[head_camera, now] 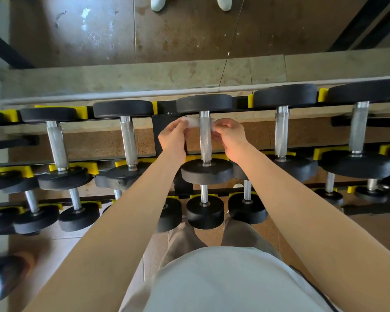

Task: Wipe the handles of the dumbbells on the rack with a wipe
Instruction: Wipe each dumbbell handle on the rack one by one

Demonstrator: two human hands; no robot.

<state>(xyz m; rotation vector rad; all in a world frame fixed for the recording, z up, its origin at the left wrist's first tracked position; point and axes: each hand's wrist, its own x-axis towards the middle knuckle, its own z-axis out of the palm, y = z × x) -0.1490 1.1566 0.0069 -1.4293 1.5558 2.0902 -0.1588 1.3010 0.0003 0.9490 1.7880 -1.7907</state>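
Head view, looking down over both forearms at the rack [167,113]. It holds dumbbells in tiers on yellow cradles [250,101], with the wipe at the top tier.

The step in hand looks like the wiping of one handle [204,140], that of the middle dumbbell [206,172] in the top row. A white wipe [190,121] is slung across this handle near its far end, just under the far plate. It seems to pass behind the bar, showing on both sides of it. The left hand [172,137] pinches the left end of the wipe. The right hand [231,136] has its fingers curled on the right end, of which only a scrap is visible. The two hands sit either side of the bar, close to it.

Next, the wipe likely needs pulling taut and working back and forth while it is drawn toward the near plate, so the whole grip gets covered.

The handle is bright metal and knurled along its middle, so a thin wipe may drag or snag on it. The neighbouring handles [282,134] look alike, and I cannot tell which are already clean.
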